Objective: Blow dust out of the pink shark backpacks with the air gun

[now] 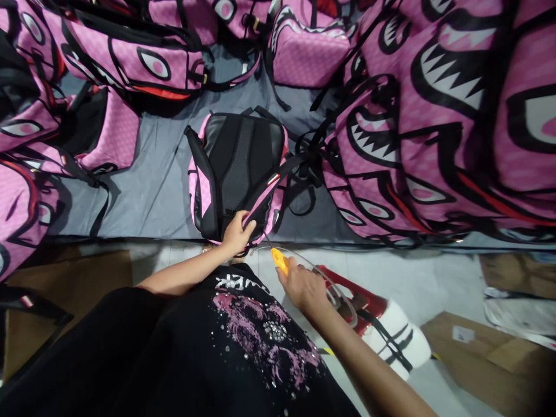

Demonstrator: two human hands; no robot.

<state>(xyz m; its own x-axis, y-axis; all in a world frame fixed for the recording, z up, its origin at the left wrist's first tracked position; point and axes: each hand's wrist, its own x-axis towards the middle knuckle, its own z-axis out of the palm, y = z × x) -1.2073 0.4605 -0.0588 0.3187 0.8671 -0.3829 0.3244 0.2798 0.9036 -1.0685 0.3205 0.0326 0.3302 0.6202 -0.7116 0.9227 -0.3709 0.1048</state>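
A small pink and black backpack [238, 168] lies back-side up near the front edge of the table, its padded back and shoulder straps showing. My left hand [238, 234] rests at its lower edge, fingers closed on the pink-edged shoulder strap [262, 200]. Just right of it, my right hand [302, 285] grips a yellow-handled tool [280, 261]. A thin dark tip reaches from the tool towards the bag's lower right corner; whether it touches the bag I cannot tell. Black strap ends lie loose at the bag's right side.
Pink shark-face backpacks [373, 139] are piled on the right, with others [143, 61] at the back and left of the grey-covered table [156, 156]. Below the edge are a red and white object [369, 307], a thin looped cord [343, 289] and cardboard boxes [486, 353].
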